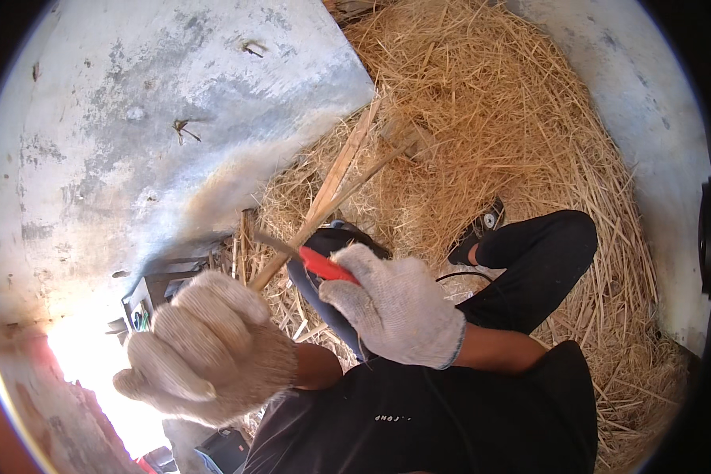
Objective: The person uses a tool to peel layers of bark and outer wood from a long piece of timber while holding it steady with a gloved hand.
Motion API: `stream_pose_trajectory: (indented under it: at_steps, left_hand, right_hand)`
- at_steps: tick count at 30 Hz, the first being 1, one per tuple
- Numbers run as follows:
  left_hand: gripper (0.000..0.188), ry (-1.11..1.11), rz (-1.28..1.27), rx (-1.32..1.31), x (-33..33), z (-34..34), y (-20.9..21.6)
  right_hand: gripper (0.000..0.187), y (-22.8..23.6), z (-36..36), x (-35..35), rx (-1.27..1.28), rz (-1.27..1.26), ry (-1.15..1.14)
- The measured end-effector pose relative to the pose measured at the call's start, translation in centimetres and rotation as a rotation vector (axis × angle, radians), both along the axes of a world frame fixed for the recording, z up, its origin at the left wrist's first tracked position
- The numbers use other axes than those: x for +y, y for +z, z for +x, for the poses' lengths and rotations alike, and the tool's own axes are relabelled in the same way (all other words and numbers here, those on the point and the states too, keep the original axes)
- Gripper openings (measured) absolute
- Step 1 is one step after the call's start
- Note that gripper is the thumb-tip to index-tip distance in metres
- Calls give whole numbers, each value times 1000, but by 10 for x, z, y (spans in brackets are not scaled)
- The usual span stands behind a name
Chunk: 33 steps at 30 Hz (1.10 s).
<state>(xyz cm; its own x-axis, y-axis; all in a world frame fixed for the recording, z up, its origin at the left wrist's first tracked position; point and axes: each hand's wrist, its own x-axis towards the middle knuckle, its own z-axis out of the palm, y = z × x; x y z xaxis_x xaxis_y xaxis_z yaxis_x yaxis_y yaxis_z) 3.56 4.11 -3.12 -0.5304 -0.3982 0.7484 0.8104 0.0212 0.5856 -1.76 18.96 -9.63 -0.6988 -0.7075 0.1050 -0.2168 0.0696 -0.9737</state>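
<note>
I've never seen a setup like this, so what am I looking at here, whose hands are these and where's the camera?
No robot here: a person is working in pale knitted gloves. The view comes from a wide fisheye camera on their head, looking down, so straight edges bend near the rim. The right hand grips the red handle of a tool, its narrow blade pointing toward picture left. The left hand has curled fingers, and a thin wooden stick runs toward it; whether it grips the stick is hidden. Straw lies around the person's legs.
</note>
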Motion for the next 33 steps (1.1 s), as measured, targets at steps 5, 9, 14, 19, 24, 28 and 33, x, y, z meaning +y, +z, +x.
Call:
stream_pose_trajectory:
  at_steps: [5,9,14,19,24,28,33]
  left_hand:
    - [63,61,13,89,10,8,-4]
    - [62,-18,-69,1,-12,10,3]
    - [63,43,190,91,-15,28,-4]
    - [65,48,177,0,-14,43,-2]
    - [69,16,200,-35,12,49,-5]
    - [72,-27,104,28,16,42,-11]
    - [72,-22,14,51,23,49,-11]
  right_hand:
    - [28,-36,0,-4,135,70,-55]
    - [28,-57,0,-25,340,102,-111]
    - [37,-73,20,-40,379,150,-183]
    - [41,-50,32,-20,119,16,-48]
    - [39,4,51,0,210,37,-83]
    - [32,-34,46,-6,421,292,-206]
    - [37,-257,-39,53,335,1004,-8]
